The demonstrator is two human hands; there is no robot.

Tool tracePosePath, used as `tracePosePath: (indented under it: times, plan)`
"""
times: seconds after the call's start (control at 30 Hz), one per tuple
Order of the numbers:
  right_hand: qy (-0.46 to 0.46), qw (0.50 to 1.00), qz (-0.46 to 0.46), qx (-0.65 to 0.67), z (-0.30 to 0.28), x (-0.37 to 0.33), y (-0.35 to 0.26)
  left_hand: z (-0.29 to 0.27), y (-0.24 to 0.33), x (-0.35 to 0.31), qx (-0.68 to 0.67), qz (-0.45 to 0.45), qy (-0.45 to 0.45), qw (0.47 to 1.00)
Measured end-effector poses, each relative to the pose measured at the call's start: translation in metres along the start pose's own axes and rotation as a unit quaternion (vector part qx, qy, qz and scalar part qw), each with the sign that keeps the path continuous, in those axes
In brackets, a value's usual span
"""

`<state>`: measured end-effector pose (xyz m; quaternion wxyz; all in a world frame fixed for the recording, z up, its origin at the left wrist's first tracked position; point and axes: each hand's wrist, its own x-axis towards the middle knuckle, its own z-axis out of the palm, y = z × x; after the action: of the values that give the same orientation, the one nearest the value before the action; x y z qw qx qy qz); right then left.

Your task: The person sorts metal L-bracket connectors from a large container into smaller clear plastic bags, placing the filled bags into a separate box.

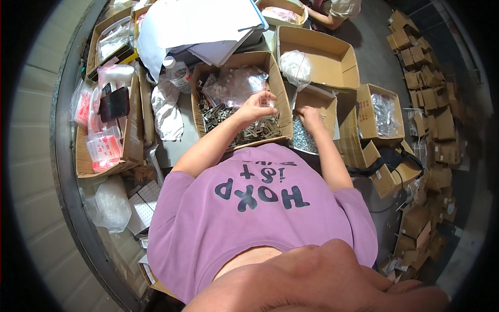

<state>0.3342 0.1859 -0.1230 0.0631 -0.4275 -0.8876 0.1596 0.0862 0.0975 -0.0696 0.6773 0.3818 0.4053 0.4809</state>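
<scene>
My left hand [255, 109] is over a cardboard box [286, 112] of loose flat metal pieces [223, 118], its thumb and fingers apart and slightly curled. No object shows between them. Clear plastic bags [240, 86] of small parts lie on the metal pieces at the box's far side. To the right, my right hand [312, 120] reaches into a smaller cardboard box [325, 101] holding small shiny screw-like parts [302, 139]. Its fingers are bent together and down; whatever is between their tips is too small to make out.
A white bag [296, 68] sits by a large open box [332, 57] beyond. Left are a bottle [178, 75], a white cloth [167, 112] and a phone [114, 104] on a box of bags. Papers [197, 26] lie at the back; another person's arm [325, 18] shows far right.
</scene>
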Motion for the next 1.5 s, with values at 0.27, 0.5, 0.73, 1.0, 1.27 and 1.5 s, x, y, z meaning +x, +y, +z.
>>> tracePosePath:
  times: [0.27, 0.5, 0.73, 1.0, 1.27, 1.5]
  plan:
    - [-0.055, 0.995, 0.036, -0.079, -0.003, -0.002, -0.021, -0.001, 0.001, -0.003, 0.003, 0.009, 0.008, 1.0]
    - [-0.025, 0.993, 0.094, 0.068, -0.001, 0.002, 0.005, 0.001, 0.003, -0.005, -0.01, 0.004, 0.012, 1.0]
    - [-0.053, 0.831, 0.192, 0.52, -0.021, 0.0, 0.023, -0.005, -0.004, -0.001, 0.02, -0.004, 0.013, 1.0]
    - [-0.05, 0.802, 0.194, 0.562, -0.021, -0.004, 0.024, -0.007, -0.014, 0.004, 0.002, -0.009, -0.019, 1.0]
    - [-0.043, 0.988, 0.06, 0.135, -0.001, 0.004, 0.006, -0.005, -0.012, 0.002, -0.014, -0.018, -0.017, 1.0]
    - [-0.049, 0.992, 0.03, 0.112, -0.002, 0.009, -0.003, -0.005, -0.008, 0.001, -0.007, -0.017, -0.014, 1.0]
